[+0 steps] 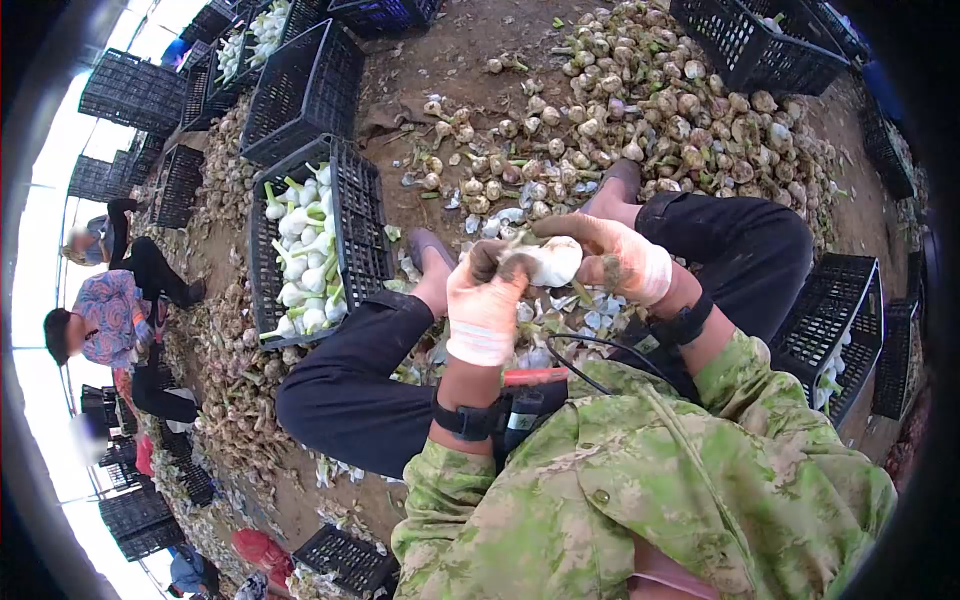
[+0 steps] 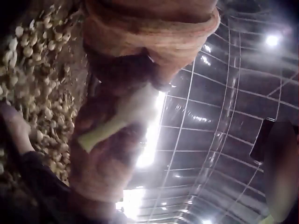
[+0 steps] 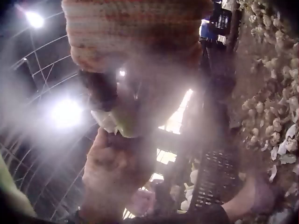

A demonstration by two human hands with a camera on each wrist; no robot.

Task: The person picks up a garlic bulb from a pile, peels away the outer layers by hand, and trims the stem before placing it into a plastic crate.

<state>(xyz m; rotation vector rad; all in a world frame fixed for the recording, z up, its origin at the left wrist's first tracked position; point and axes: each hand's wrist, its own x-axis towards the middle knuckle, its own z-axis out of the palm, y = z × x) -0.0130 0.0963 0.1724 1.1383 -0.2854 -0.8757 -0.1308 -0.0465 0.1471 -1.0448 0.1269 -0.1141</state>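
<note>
A white garlic bulb (image 1: 555, 262) is held between both hands in front of the lap. My left hand (image 1: 484, 305), in a pale glove with dirt-dark fingers, grips it from the left side. From the other side my right hand (image 1: 625, 258), gloved the same way, pinches at the bulb with thumb and fingers. In the left wrist view the garlic's green stem (image 2: 100, 135) slants down between the two gloves, blurred. The right wrist view is hazy; part of the garlic (image 3: 124, 123) shows between the hands there, the rest hidden by fingers.
A black crate (image 1: 362, 215) of cleaned garlic stands by the left knee. A large heap of unpeeled garlic (image 1: 690, 130) lies beyond the feet, with loose skins (image 1: 590, 318) between the legs. Another crate (image 1: 830, 320) is at the right. Other people sit at the far left.
</note>
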